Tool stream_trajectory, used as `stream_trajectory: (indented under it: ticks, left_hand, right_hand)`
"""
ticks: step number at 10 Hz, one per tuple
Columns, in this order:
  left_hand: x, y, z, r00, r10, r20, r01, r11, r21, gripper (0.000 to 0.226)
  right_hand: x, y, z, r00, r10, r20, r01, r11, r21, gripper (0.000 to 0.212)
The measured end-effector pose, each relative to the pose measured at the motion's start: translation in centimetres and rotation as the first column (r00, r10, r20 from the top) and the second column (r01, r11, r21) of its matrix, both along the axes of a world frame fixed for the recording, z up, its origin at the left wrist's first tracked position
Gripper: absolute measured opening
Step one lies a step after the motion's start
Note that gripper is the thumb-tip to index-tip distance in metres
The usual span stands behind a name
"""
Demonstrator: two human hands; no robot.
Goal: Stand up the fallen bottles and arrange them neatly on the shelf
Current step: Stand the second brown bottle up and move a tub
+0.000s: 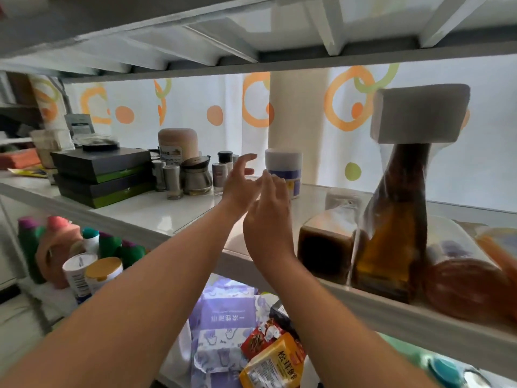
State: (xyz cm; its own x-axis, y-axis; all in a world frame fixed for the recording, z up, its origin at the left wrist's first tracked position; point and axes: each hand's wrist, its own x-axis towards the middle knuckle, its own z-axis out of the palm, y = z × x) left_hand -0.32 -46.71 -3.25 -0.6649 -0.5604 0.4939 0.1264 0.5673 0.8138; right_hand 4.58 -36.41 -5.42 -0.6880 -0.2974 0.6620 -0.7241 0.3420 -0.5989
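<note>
While both hands' fingers (246, 159) spread empty, the white jar (284, 170) stands just beyond.

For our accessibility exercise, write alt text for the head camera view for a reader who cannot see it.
Two bare hands, the left hand and right hand, reach empty over a white shelf toward a white jar. Small condiment bottles stand left of them; a tall brown bottle stands right.
</note>
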Motion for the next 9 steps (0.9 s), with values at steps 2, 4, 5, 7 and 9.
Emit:
stream_trajectory:
  ticks: [2, 4, 5, 7, 9]
  left_hand:
    - [-5.1, -1.6, 0.4, 0.998, 0.038, 0.049, -0.032, 0.992, -0.12, 0.087]
    - [-9.8, -2.3, 1.1, 0.984, -0.044, 0.171, 0.044, 0.999, 0.004, 0.112]
    - [-11.5, -2.2, 0.9, 0.98, -0.129, 0.152, 0.111, 0.987, 0.12, 0.124]
    - [-12.8, -2.7, -0.3, 0.989, -0.123, 0.088, 0.109, 0.983, 0.145, 0.115]
    - [-10.3, -3.7, 0.0, 0.976, -0.193, 0.101, 0.173, 0.968, 0.18, 0.102]
  right_hand:
    - [-1.6, -0.2, -1.8, 0.927, 0.137, 0.35, -0.095, 0.986, -0.135, 0.033]
    - [-1.8, -0.4, -2.0, 0.914, 0.178, 0.364, -0.083, 0.962, -0.261, 0.052]
    - [-1.9, -0.1, -1.7, 0.893, 0.215, 0.395, -0.107, 0.955, -0.278, 0.053]
    - [-2.3, -0.1, -1.4, 0.858, 0.228, 0.46, -0.164, 0.971, -0.174, 0.057]
    - [-1.8, -0.3, -1.2, 0.886, 0.178, 0.428, -0.113, 0.979, -0.172, 0.057]
